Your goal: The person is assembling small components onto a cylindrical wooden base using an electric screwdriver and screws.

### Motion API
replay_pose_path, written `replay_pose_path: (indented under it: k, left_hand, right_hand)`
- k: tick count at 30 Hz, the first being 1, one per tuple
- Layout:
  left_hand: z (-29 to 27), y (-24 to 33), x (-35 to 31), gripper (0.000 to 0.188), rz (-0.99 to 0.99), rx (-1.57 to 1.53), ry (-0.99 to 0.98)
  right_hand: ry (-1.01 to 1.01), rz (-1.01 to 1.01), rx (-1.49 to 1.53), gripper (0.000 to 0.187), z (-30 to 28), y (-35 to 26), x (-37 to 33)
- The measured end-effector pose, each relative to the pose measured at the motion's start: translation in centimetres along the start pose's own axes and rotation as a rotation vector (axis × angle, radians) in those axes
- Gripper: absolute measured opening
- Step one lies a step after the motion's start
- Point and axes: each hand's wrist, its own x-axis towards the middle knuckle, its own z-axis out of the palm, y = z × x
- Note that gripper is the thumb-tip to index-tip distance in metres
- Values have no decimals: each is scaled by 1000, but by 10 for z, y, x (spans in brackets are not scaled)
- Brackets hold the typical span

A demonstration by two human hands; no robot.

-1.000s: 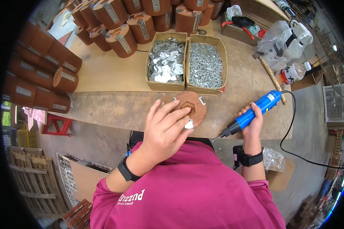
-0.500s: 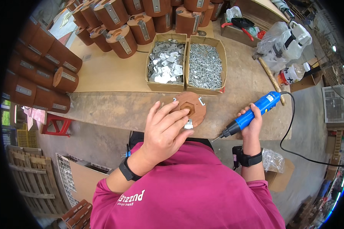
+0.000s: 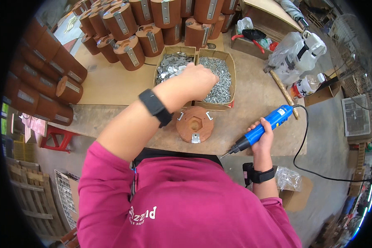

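Observation:
My left hand (image 3: pixel 199 82) is over the carton of screws (image 3: pixel 220 94), its fingers bent down at the edge of the pile. The fingertips are hidden behind the hand, so whatever they pinch does not show. My right hand (image 3: pixel 263 138) grips a blue electric screwdriver (image 3: pixel 273 120), its bit pointing down and left past the table's near edge. On the table in front of me lies a round reddish-brown wooden piece (image 3: pixel 184 127) with a hexagonal recess. A small metal plate (image 3: pixel 195 137) sits at its near side, and two metal brackets are at its far side.
A second carton of flat metal plates (image 3: pixel 169 68) adjoins the screws, partly behind my left arm. Brown wooden cylinders (image 3: pixel 130 53) stand stacked at the back and left. A wooden-handled hammer (image 3: pixel 282 86) and plastic bottles (image 3: pixel 314 49) are at right. The screwdriver's black cable (image 3: pixel 304 149) trails right.
My left hand has left the round wooden piece and moved forward to the carton of screws. The wooden piece now lies uncovered. My right hand still holds the electric screwdriver.

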Motion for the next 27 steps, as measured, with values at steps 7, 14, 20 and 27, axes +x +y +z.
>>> replay_pose_path:
  k: [7,14,20,27]
  left_hand:
    - [27,0,21,12,21,-69,129]
    - [21,-2,12,7,-19,-177,181]
    - [11,-5,-2,10,-23,-236,315]
    - [-17,15,-45,7,-107,-897,396]
  right_hand:
    - [25,-23,31,19,-1,-1,2]
    - [8,-31,42,20,-2,0,3]
    - [-21,-12,12,18,-3,-1,2]
    - [-135,-160,68,24,19,-31,-17]
